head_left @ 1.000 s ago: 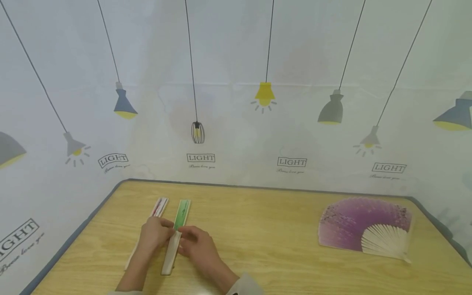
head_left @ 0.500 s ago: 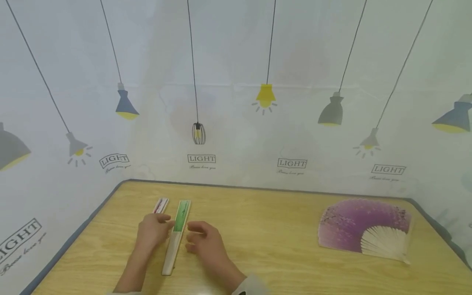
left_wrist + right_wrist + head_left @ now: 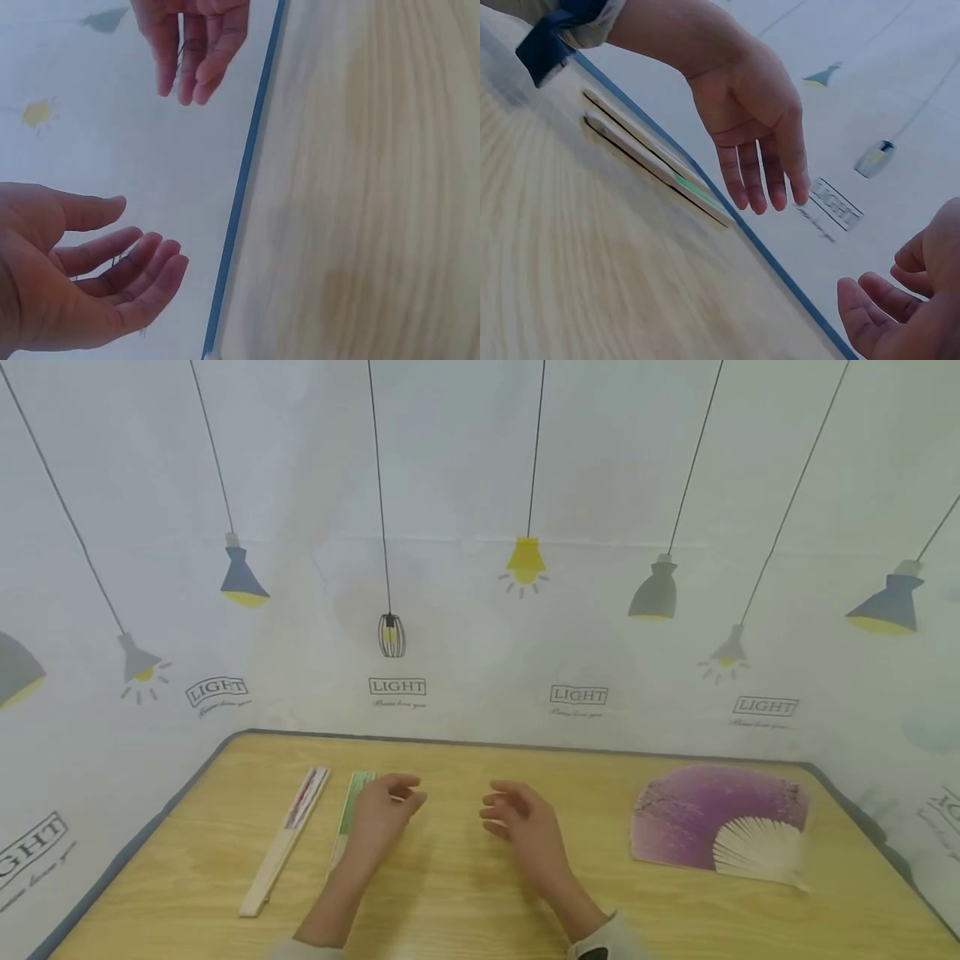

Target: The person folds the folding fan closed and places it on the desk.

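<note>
My left hand (image 3: 378,818) hovers over the table, fingers loosely bent and holding nothing. In the head view it hides part of a folded fan with a green leaf (image 3: 349,810). Left of that lies another folded fan, with a white and dark red pattern (image 3: 285,839). My right hand (image 3: 528,827), also holding nothing, is raised opposite the left with a gap between them. Both folded fans show in the right wrist view, the green one (image 3: 652,165) nearer that camera. At the right of the table a purple fan (image 3: 678,810) lies spread, its pale ribs fanned out.
The wooden table (image 3: 442,902) has a dark blue edge strip (image 3: 244,180). A white cloth backdrop (image 3: 465,568) printed with hanging lamps rises behind and beside it. Grey sleeves (image 3: 611,939) cover the forearms, with a dark device at the right wrist.
Both hands have left the green fan, which stays on the table. They have risen and moved right, the right hand farther, so the gap between them is wider. The head view shifted slightly.
</note>
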